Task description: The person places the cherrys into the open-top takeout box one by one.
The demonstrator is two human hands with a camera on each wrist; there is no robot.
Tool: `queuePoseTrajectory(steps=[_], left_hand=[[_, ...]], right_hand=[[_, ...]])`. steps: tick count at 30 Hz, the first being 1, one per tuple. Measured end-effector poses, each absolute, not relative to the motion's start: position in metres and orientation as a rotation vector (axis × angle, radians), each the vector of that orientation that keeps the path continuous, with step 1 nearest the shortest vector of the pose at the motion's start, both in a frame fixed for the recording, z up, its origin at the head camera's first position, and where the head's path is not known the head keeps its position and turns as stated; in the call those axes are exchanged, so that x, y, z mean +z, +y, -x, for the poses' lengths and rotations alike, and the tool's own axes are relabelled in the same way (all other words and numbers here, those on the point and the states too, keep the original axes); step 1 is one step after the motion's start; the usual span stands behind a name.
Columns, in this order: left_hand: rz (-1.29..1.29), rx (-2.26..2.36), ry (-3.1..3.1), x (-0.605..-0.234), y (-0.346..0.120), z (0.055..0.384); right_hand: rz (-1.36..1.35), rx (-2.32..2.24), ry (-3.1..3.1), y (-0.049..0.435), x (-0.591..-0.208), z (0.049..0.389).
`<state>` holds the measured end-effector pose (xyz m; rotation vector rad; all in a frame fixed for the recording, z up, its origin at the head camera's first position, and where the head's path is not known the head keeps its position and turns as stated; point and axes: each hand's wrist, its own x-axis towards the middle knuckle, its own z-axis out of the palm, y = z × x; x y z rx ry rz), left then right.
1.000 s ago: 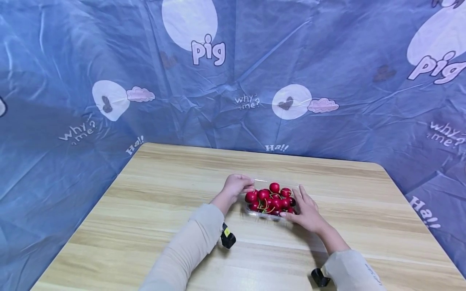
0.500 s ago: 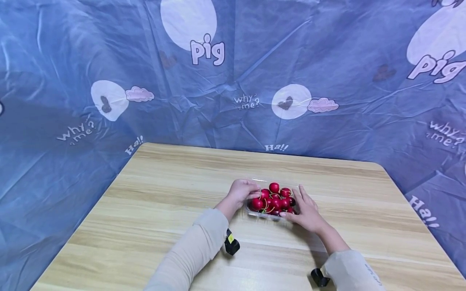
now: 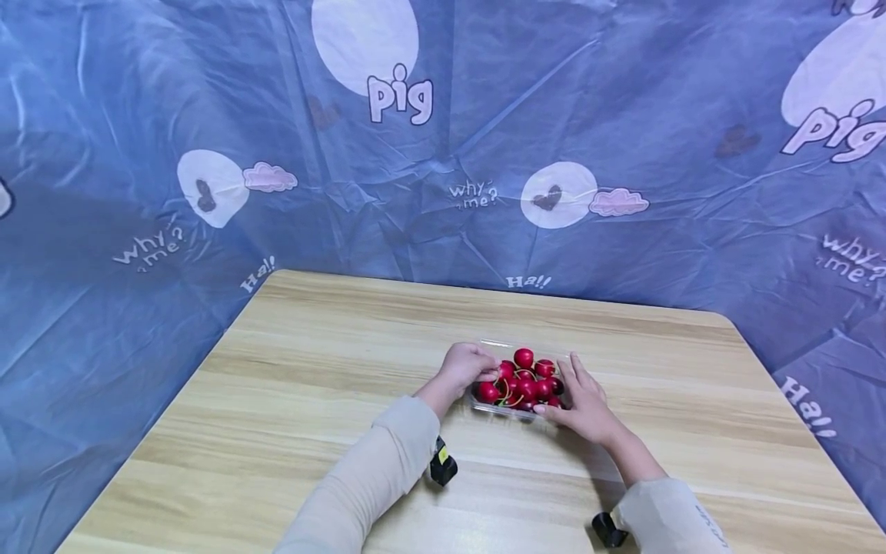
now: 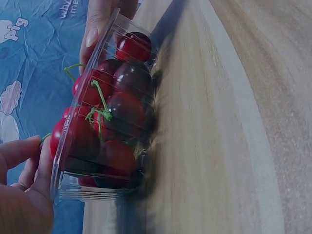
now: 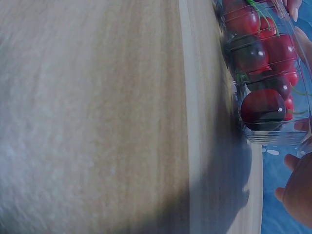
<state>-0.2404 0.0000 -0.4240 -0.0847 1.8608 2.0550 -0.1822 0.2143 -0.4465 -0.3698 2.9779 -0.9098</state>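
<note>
A clear plastic container (image 3: 500, 412) full of red cherries (image 3: 526, 389) with green stems sits on the wooden table. My left hand (image 3: 465, 365) is over its left end. In the left wrist view, the thumb and fingertips of that hand pinch a green cherry stem (image 4: 45, 138) just outside the rim. The stem's cherry (image 4: 78, 142) lies among the others. At the container's right end my right hand (image 3: 588, 406) rests with fairly straight fingers against the side and its thumb at the near rim. Part of the left end is hidden behind my left hand.
Bare wooden tabletop (image 3: 311, 400) surrounds the container. Behind the table hangs a blue printed cloth (image 3: 415, 231). Black wrist cameras sit below each cuff, the left one (image 3: 443, 463) and the right one (image 3: 609, 531).
My left hand has moved from the container's left rim rightward and slightly nearer, in over the cherries. The cherries at that end have shifted or become covered. My right hand has stayed in place.
</note>
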Motion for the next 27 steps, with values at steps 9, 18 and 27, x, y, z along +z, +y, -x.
queuePoseTrajectory(steps=[9, 18, 27], left_hand=[[0.093, 1.964, 1.941, -0.421, 0.005, 0.242], [0.069, 1.89, 2.094, -0.416, 0.002, 0.244], [-0.079, 1.895, 2.078, -0.422, -0.013, 0.253]], right_hand=[[0.373, -0.887, 2.988, 0.217, -0.447, 0.183], [0.383, -0.886, 2.972, 0.218, -0.445, 0.184], [0.348, -0.958, 2.928, 0.219, -0.441, 0.185]])
